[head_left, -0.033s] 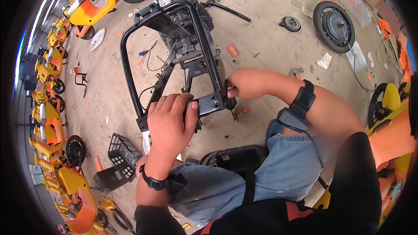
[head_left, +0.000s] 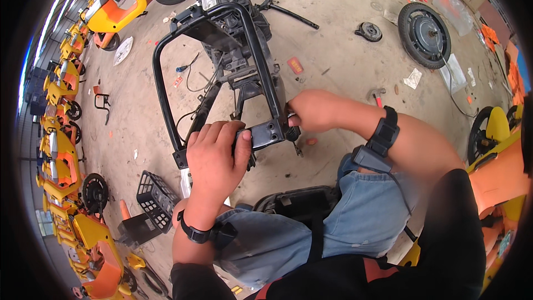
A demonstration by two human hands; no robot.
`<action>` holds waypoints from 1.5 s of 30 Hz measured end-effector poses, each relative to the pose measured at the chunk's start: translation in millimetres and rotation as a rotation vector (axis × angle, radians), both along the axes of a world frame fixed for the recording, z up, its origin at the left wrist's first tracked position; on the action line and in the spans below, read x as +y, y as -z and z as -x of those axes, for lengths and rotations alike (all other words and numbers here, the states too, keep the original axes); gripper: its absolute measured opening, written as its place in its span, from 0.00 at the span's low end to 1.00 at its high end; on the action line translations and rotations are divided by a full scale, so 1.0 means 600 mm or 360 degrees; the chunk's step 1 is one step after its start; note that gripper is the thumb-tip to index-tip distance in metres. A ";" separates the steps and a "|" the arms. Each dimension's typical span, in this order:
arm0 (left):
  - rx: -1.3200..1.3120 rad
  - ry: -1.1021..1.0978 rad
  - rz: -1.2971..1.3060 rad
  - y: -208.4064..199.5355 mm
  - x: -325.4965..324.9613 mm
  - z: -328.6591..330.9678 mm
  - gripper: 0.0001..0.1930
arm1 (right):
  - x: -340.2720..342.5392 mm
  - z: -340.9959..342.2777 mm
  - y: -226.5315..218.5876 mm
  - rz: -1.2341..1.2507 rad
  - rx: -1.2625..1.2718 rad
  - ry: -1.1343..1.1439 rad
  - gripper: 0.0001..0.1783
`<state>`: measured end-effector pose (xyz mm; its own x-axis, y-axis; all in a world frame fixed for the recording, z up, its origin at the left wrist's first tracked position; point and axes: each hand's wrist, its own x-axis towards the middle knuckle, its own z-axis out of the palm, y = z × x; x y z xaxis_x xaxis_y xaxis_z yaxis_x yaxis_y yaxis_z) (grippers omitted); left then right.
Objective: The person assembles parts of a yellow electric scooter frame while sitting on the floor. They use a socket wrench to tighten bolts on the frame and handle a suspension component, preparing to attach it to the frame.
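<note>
Probably heavy and stiff, the black tubular metal frame (head_left: pixel 262 66) with its rounded far arch looks joined to the dark mechanical chassis (head_left: pixel 263 29) beyond it, so it should resist bending and carry that weight along if shifted. Its smooth, glossy coating may slide a little under the skin; nothing on it seems fragile, though the thin dark cable with a blue plug (head_left: pixel 182 69), seen through its opening, could snag. The flat black metal crossbar (head_left: pixel 265 135) at the near end offers the surest hold, and the side tubes would suit a wider grasp (the corner, with its small round fittings, may feel rougher).

The frame sits directly in front of the person, stretching away from both hands. The left hand (head_left: pixel 215 153) is folded over the crossbar, fingers across it and thumb on top. The right hand (head_left: pixel 313 110) meets the near right corner from outside, fingers curled; whether they clamp the metal or something small, I cannot tell
</note>
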<state>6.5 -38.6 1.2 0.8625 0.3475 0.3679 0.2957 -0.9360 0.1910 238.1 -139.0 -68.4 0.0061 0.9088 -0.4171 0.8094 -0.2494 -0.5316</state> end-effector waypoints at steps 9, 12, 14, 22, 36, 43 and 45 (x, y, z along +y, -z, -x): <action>-0.0019 -0.0086 -0.0010 0.002 -0.012 -0.008 0.08 | -0.032 0.047 0.047 -0.0601 -0.0416 0.0225 0.15; -0.0028 -0.0063 -0.0018 0.003 -0.006 -0.006 0.07 | -0.035 0.050 0.054 -0.0681 -0.0547 0.0160 0.15; -0.0008 -0.0057 0.0008 0.000 -0.010 -0.001 0.08 | -0.030 0.044 0.029 -0.0427 -0.0379 0.0141 0.17; -0.0021 -0.0041 0.0005 0.001 -0.008 0.006 0.08 | 0.011 -0.028 0.000 0.0229 0.0477 0.0057 0.24; -0.0042 -0.0017 -0.0003 -0.002 -0.011 -0.004 0.06 | 0.008 -0.014 0.021 -0.0040 0.0061 -0.0120 0.25; 0.0001 -0.0094 -0.0033 0.002 -0.013 -0.008 0.07 | -0.016 0.015 0.025 -0.0171 -0.0045 0.0081 0.20; 0.0021 -0.0120 0.0015 -0.004 -0.021 -0.011 0.09 | -0.025 0.020 0.029 -0.0234 -0.0036 0.0126 0.19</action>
